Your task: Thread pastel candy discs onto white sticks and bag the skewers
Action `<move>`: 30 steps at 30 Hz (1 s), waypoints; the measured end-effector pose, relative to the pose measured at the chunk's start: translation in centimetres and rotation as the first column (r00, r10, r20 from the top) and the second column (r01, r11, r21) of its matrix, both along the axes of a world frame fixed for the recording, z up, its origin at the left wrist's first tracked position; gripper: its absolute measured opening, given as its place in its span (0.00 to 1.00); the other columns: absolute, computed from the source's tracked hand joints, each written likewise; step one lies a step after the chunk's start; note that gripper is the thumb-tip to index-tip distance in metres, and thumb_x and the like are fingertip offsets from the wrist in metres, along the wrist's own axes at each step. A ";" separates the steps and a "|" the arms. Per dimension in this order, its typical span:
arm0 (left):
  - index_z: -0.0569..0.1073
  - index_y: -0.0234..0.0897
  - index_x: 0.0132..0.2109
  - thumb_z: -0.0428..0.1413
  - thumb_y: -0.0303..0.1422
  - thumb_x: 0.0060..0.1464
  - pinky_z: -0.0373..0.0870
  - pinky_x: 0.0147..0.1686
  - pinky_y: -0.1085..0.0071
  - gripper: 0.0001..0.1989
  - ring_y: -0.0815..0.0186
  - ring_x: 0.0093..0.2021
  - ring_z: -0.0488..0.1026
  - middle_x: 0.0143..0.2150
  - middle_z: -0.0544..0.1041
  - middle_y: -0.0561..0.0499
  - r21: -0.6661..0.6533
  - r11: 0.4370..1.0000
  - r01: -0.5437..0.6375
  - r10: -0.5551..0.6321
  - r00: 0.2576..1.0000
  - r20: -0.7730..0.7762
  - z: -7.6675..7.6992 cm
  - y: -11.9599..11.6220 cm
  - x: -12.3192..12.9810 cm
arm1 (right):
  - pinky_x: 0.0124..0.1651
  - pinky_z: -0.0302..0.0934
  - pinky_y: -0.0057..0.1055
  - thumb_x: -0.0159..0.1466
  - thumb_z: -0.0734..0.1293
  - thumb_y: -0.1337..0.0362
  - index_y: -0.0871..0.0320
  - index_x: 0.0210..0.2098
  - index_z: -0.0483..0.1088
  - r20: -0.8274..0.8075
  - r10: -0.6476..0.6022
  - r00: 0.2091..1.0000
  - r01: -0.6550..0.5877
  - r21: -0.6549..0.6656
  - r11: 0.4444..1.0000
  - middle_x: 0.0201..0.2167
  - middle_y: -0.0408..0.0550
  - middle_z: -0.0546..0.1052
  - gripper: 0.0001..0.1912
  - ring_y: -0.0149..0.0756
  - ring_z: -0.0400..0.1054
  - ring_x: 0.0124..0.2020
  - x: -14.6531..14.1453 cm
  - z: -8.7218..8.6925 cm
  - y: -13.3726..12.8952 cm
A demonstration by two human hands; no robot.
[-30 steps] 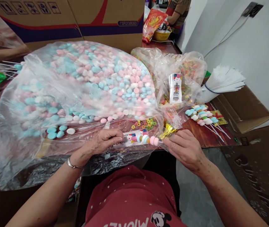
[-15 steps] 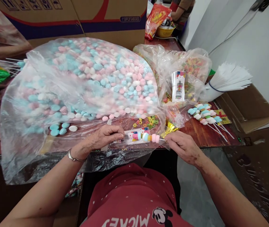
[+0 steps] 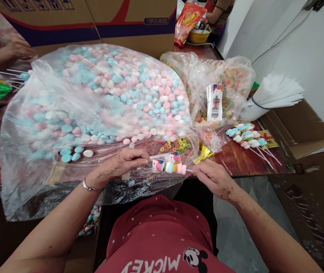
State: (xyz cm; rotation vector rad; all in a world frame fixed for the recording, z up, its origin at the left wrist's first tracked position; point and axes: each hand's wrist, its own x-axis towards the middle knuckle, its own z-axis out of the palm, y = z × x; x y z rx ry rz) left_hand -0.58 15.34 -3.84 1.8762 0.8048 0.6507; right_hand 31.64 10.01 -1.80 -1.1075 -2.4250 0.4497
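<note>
My right hand pinches the white stick of a candy skewer, threaded with pink, white, blue and orange pieces. The skewer's left end lies inside or behind the mouth of a small printed wrapper; I cannot tell exactly how deep. My left hand is closed on the wrapper's left part. Another printed wrapper lies flat on the table just beyond. Past it sit loose ring candies and gold twist ties.
A large clear bag of marshmallows covers the left and middle. Finished-looking skewers lie right, near a stack of wrappers and a tub of white sticks. Loose marshmallows sit left. A co-worker's hand shows at upper left.
The skewer has shifted left and slightly down, toward my left hand, with my right hand following. At upper left the co-worker's hand has come into view.
</note>
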 end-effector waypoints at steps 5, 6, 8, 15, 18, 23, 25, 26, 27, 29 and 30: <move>0.75 0.35 0.32 0.55 0.35 0.59 0.65 0.29 0.76 0.10 0.71 0.28 0.68 0.28 0.73 0.52 0.001 1.000 -0.007 0.007 1.000 -0.027 -0.3 0.2 -0.1 | 0.31 0.58 0.24 0.71 0.54 0.65 0.57 0.30 0.66 -0.083 -0.079 0.993 0.057 -0.240 0.969 0.25 0.41 0.72 0.15 0.29 0.66 0.27 -1.0 -0.7 -0.3; 0.75 0.35 0.32 0.55 0.35 0.59 0.64 0.28 0.76 0.10 0.70 0.28 0.67 0.28 0.73 0.52 -0.002 1.000 -0.013 0.013 0.999 -0.029 -0.4 0.3 -0.2 | 0.29 0.58 0.23 0.71 0.54 0.64 0.56 0.29 0.65 -0.108 -0.077 0.991 0.044 -0.281 0.959 0.23 0.40 0.71 0.16 0.28 0.65 0.25 -1.2 -0.8 -0.3; 0.75 0.35 0.32 0.55 0.35 0.59 0.64 0.28 0.76 0.10 0.70 0.28 0.67 0.28 0.73 0.52 -0.022 1.000 -0.009 0.009 0.999 -0.032 -0.5 0.4 -0.4 | 0.29 0.56 0.23 0.71 0.54 0.65 0.57 0.28 0.64 -0.118 -0.074 0.990 0.045 -0.234 0.971 0.22 0.40 0.70 0.16 0.28 0.63 0.24 -1.6 -1.0 -0.4; 0.76 0.35 0.31 0.59 0.35 0.54 0.64 0.29 0.76 0.08 0.70 0.29 0.67 0.28 0.73 0.52 -0.276 0.961 -0.018 0.003 0.999 -0.053 0.4 1.0 -0.6 | 0.37 0.56 0.28 0.67 0.59 0.70 0.58 0.32 0.69 -0.117 -0.035 0.993 0.062 0.235 0.970 0.26 0.45 0.75 0.10 0.31 0.66 0.29 -2.4 -1.1 -0.7; 0.75 0.36 0.33 0.63 0.34 0.49 0.64 0.24 0.78 0.07 0.72 0.25 0.67 0.28 0.73 0.53 -0.491 0.870 -0.048 0.110 0.989 0.098 1.4 0.8 -0.5 | 0.33 0.57 0.25 0.68 0.57 0.69 0.57 0.32 0.67 -0.222 -0.098 0.970 0.085 -0.067 0.994 0.26 0.42 0.73 0.10 0.28 0.64 0.27 -2.8 -1.1 -1.1; 0.74 0.36 0.45 0.58 0.57 0.48 0.58 0.11 0.76 0.29 0.67 0.15 0.68 0.27 0.76 0.46 -0.733 0.665 0.141 0.233 0.894 0.383 2.3 0.8 -0.8 | 0.28 0.56 0.23 0.68 0.57 0.62 0.57 0.28 0.66 -0.377 -0.341 0.861 0.172 -0.415 0.894 0.22 0.39 0.66 0.14 0.27 0.60 0.24 -3.8 -2.1 -2.4; 0.75 0.34 0.44 0.55 0.65 0.42 0.61 0.10 0.73 0.38 0.61 0.17 0.72 0.29 0.78 0.40 -0.745 0.633 0.209 0.267 0.845 0.464 2.0 1.1 -0.6 | 0.29 0.57 0.23 0.68 0.57 0.61 0.57 0.28 0.67 -0.420 -0.393 0.818 0.191 -0.446 0.874 0.23 0.40 0.67 0.14 0.27 0.61 0.25 -4.3 -2.6 -2.8; 0.76 0.33 0.43 0.55 0.66 0.40 0.62 0.10 0.72 0.40 0.60 0.19 0.73 0.32 0.79 0.37 -0.746 0.634 0.205 0.318 0.810 0.492 1.8 1.2 -0.3 | 0.29 0.57 0.23 0.67 0.58 0.61 0.57 0.29 0.67 -0.439 -0.412 0.798 0.203 -0.448 0.871 0.23 0.40 0.68 0.14 0.27 0.61 0.25 -4.5 -2.8 -2.9; 0.76 0.33 0.43 0.56 0.66 0.39 0.63 0.11 0.72 0.40 0.59 0.21 0.75 0.36 0.80 0.35 -0.747 0.639 0.182 0.382 0.768 0.514 1.7 1.2 0.2 | 0.29 0.57 0.22 0.67 0.58 0.61 0.58 0.29 0.67 -0.455 -0.428 0.781 0.217 -0.444 0.869 0.23 0.40 0.68 0.14 0.27 0.61 0.25 -4.8 -3.0 -3.0; 0.76 0.33 0.45 0.56 0.66 0.40 0.67 0.15 0.72 0.41 0.58 0.26 0.77 0.42 0.80 0.34 -0.745 0.654 0.128 0.498 0.668 0.552 1.5 0.9 1.6 | 0.29 0.58 0.22 0.67 0.58 0.61 0.58 0.29 0.68 -0.483 -0.446 0.753 0.248 -0.420 0.873 0.23 0.40 0.68 0.13 0.27 0.62 0.25 -5.3 -3.3 -3.2; 0.76 0.33 0.47 0.55 0.66 0.40 0.70 0.19 0.72 0.41 0.57 0.30 0.79 0.45 0.79 0.33 -0.741 0.664 0.102 0.545 0.613 0.572 1.4 0.6 2.4 | 0.28 0.58 0.22 0.67 0.58 0.61 0.58 0.29 0.68 -0.493 -0.450 0.745 0.263 -0.403 0.876 0.23 0.40 0.69 0.13 0.27 0.62 0.24 -5.5 -3.5 -3.3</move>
